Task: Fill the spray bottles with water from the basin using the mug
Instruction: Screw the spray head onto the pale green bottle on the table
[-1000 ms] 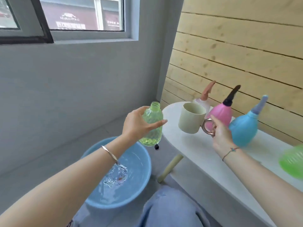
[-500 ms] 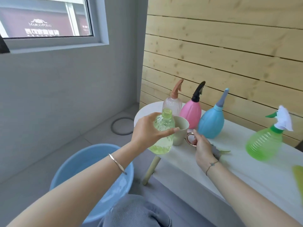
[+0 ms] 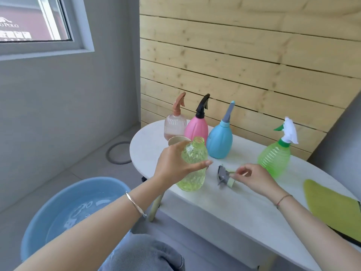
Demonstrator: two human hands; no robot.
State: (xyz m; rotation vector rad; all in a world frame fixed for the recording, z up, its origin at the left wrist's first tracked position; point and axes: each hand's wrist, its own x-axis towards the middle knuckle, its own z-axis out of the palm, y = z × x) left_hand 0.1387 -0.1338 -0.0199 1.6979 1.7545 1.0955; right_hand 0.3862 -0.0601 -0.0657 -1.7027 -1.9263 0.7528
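Before the mug [image 3: 175, 141], left hand [image 3: 171, 165] grips the bottle [image 3: 193, 179] — right hand [image 3: 254, 178] pinches the sprayer head [image 3: 222, 175].

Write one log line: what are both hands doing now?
left hand: holds uncapped yellow-green bottle | right hand: at grey spray head, grip unclear | mug: on table | basin: holds water

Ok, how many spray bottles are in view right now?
5. Four stand capped on the table: clear bottle, pink bottle, blue bottle, and green bottle farther right. The left hand grips the fifth, the uncapped yellow-green bottle. None seems hidden.
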